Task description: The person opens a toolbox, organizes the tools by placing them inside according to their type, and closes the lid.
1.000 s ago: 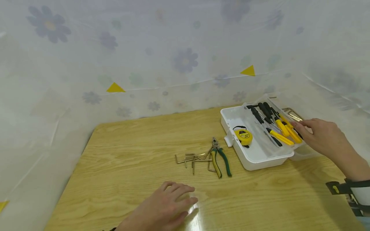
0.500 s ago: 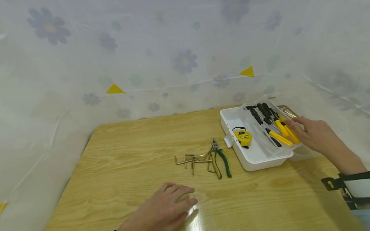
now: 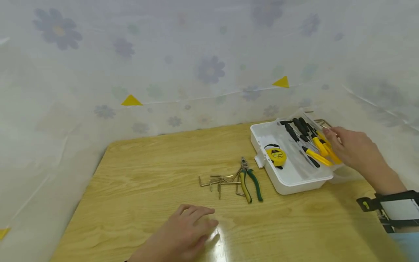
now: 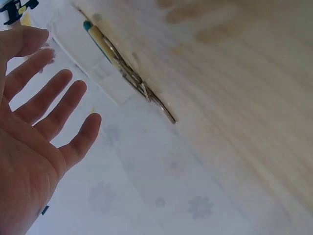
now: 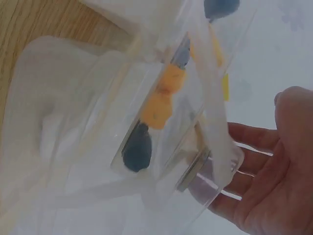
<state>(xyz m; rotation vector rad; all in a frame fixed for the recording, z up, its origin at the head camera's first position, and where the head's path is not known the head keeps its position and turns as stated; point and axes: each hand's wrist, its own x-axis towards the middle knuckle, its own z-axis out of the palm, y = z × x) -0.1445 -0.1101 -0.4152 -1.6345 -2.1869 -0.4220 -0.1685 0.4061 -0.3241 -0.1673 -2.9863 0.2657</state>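
My left hand [image 3: 178, 233] hovers low over the table near the front, fingers loosely spread and holding nothing. In the left wrist view the palm of the left hand [image 4: 34, 132] faces the camera. My right hand [image 3: 358, 151] is at the right side of the toolbox, over a translucent compartment with gold-coloured hex keys [image 3: 322, 122]. In the right wrist view the fingers of the right hand [image 5: 266, 171] lie against the clear plastic wall [image 5: 215, 122], the thumb apart; the fingertips are partly hidden. Yellow-handled tools [image 3: 317, 157] and black-handled screwdrivers [image 3: 299, 126] lie beside it.
A white toolbox half [image 3: 288, 187] holds a yellow tape measure [image 3: 276, 156]. Green-and-yellow pliers [image 3: 251, 182] lie partly over a pile of hex keys [image 3: 218, 181] on the wooden table [image 3: 147, 174]. A flowered sheet [image 3: 183, 72] hangs behind and around.
My right hand has moved a little left and away from me along the compartment's edge. The left hand has shifted slightly left. The pliers, loose hex keys and tape measure stay put.
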